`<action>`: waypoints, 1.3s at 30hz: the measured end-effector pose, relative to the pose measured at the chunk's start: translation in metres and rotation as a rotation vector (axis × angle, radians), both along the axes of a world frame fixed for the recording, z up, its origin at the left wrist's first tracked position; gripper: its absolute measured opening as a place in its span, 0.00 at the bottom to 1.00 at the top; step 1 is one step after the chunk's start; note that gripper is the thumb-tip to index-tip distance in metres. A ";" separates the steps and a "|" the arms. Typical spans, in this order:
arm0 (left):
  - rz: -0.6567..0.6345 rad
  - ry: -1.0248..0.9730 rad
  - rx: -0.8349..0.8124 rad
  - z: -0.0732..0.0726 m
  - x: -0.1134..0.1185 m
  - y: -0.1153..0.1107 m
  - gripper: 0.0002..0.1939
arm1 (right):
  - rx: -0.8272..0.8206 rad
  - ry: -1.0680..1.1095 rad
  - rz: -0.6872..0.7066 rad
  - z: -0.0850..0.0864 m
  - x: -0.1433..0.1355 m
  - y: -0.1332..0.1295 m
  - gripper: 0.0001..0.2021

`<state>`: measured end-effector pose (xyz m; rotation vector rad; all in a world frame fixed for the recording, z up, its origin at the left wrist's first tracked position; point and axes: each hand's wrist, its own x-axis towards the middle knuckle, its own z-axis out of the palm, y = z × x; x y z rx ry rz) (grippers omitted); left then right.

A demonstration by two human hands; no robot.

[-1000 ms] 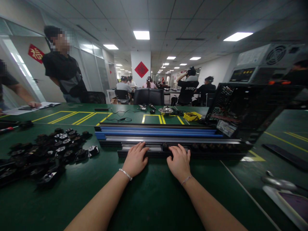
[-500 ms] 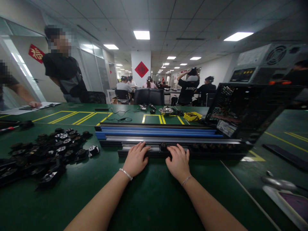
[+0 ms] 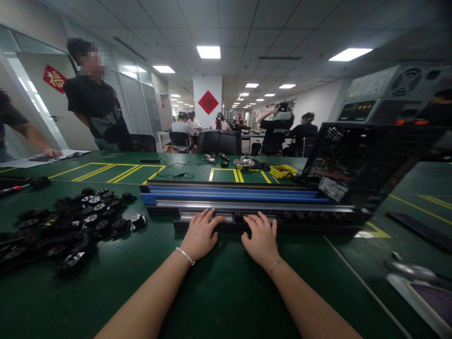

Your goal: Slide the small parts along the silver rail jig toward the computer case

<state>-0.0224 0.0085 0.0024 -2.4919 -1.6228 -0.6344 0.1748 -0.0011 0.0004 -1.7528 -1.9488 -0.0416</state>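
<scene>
A long black channel-like rail (image 3: 181, 226) with a silvery inner strip lies across the green table in front of me. My left hand (image 3: 202, 233) rests on it with fingers stretched out, the thumb pointing right along the strip. My right hand (image 3: 260, 238) lies on the same rail, fingers spread, its fingertips at the right side of a small black block (image 3: 238, 215). That block sits in the channel between my hands; whether the fingers touch it, I cannot tell. More dark blocks (image 3: 300, 216) line the channel to the right. Behind are blue rails (image 3: 229, 193).
Many loose black parts (image 3: 95, 216) are heaped at left. An open computer case (image 3: 363, 160) stands at right. Further back are a metal bowl (image 3: 243, 163), a yellow tray (image 3: 282, 171) and cables. One person (image 3: 95, 99) stands beyond the table; others sit behind.
The small black block has slid slightly left along the channel, and my right fingers have shifted left with it. My left thumb reaches a little further right.
</scene>
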 end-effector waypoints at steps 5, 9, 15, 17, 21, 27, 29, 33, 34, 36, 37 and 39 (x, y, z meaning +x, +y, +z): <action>-0.011 0.022 0.006 -0.001 0.001 0.000 0.26 | 0.009 0.011 0.030 -0.001 0.000 0.000 0.23; -0.012 0.037 0.006 -0.001 0.001 0.000 0.27 | 0.004 -0.009 0.051 -0.001 -0.001 -0.001 0.23; -0.020 0.070 0.024 -0.001 0.002 -0.001 0.27 | -0.004 -0.038 0.063 -0.002 -0.003 -0.003 0.24; -0.027 0.081 0.025 -0.001 0.003 -0.002 0.28 | -0.002 -0.050 0.070 -0.002 -0.002 -0.003 0.25; -0.029 0.108 0.026 -0.002 0.004 -0.002 0.28 | -0.017 -0.090 0.079 -0.003 -0.002 -0.002 0.26; -0.014 0.167 0.043 -0.004 0.005 -0.002 0.31 | -0.042 -0.113 0.095 -0.003 -0.005 -0.001 0.27; -0.013 0.182 0.046 -0.004 0.005 -0.002 0.33 | -0.044 -0.118 0.101 -0.003 -0.006 -0.002 0.27; -0.010 0.207 0.047 -0.005 0.007 -0.002 0.35 | -0.043 -0.122 0.106 -0.004 -0.008 -0.002 0.28; -0.011 0.213 0.048 -0.005 0.007 -0.002 0.35 | -0.043 -0.121 0.108 -0.004 -0.008 -0.002 0.28; -0.015 0.221 0.056 -0.005 0.008 -0.002 0.35 | -0.042 -0.119 0.111 -0.004 -0.008 -0.002 0.27; -0.017 0.224 0.062 -0.005 0.009 -0.002 0.35 | -0.042 -0.119 0.113 -0.004 -0.009 -0.002 0.27; -0.018 0.227 0.072 -0.006 0.010 -0.002 0.35 | -0.045 -0.120 0.118 -0.004 -0.009 -0.002 0.26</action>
